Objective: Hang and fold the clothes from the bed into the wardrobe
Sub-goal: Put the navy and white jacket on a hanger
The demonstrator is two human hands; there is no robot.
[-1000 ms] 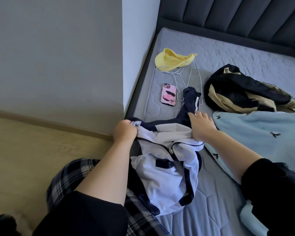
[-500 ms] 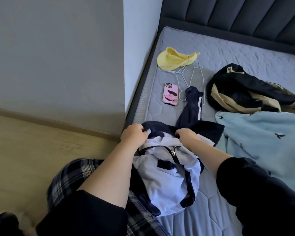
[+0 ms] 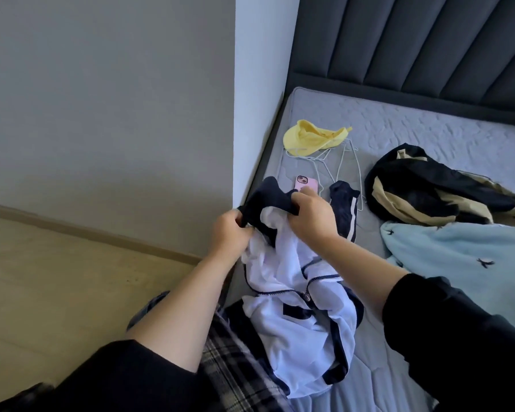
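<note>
Two grips on the white zip jacket (image 3: 298, 337): left hand (image 3: 229, 233) pinches one side of the navy collar end, right hand (image 3: 309, 221) clamps the other, holding it up just over the near edge of the bed (image 3: 428, 129), the rest drooping onto it. Looks thin, light and floppy, maybe a bit slick, so I'd hold it by the shoulders beside the collar to slip in one of the wire hangers (image 3: 336, 165)

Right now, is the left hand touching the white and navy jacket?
Touching. The head view shows the left hand pinching the dark collar of the white and navy jacket.
</note>
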